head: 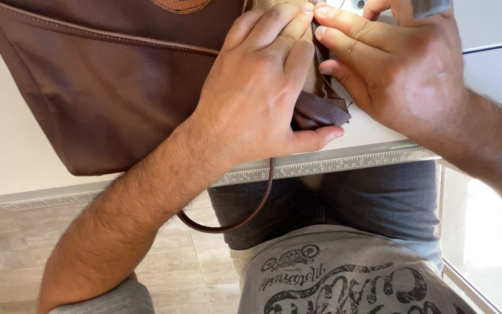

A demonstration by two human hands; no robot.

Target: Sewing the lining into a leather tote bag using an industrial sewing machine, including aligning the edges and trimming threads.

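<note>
The person's left hand lies curled over the side edge of a brown leather bag, fingers folded onto the edge and thumb stretched underneath, so that a dark folded corner of fabric is pinched against the bag. The right hand meets it from the other side, fingertips pressed onto the same edge, gripping the material rather than resting open. The bag lies on a white table, its lower part hanging a little past the front rim, where a printed ruler strip runs along the edge. A thin rounded strap loops down from under the left hand, in front of the person's jeans. To do this well, both hands would best keep the layers flat and lined up, fingertips close together at the seam, with steady light pressure so the soft leather does not slip or pucker; the hanging weight of the bag may tug at the edge, so bracing it with the left palm looks wise. The leather is supple and finely grained, with a stitched seam across its top; the folded corner looks woven and matte, stiffer than the skin of the bag; the strap is smooth and cord-like
</note>
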